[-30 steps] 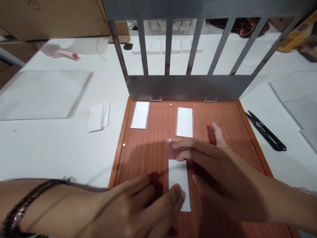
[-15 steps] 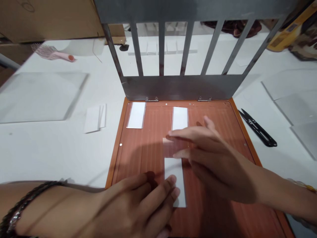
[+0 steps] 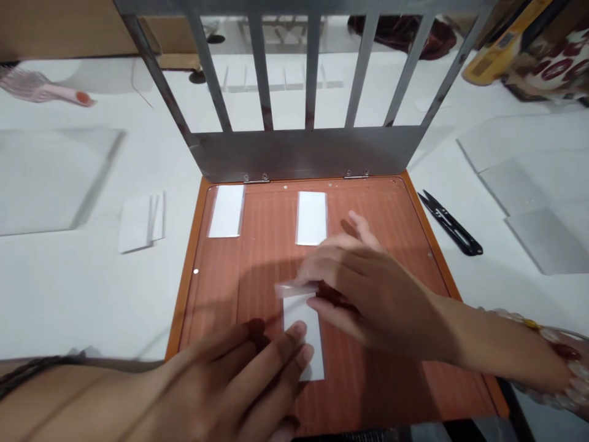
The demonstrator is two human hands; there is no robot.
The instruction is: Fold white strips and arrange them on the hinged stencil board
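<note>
Clear plastic flap (image 3: pixel 286 290) has folded up vs. earlier frame, R hand (image 3: pixel 363 291) drawn in. Head view: R fingers narrow at flap, can't tell if pinched; L hand (image 3: pixel 230 387) fingers slightly spread, tips on white rectangular card (image 3: pixel 298 309), mid reddish-brown board (image 3: pixel 267 227). Card's nearside of R fingertips, long axis near-far, flap end pointing away, R nearer it.
</note>
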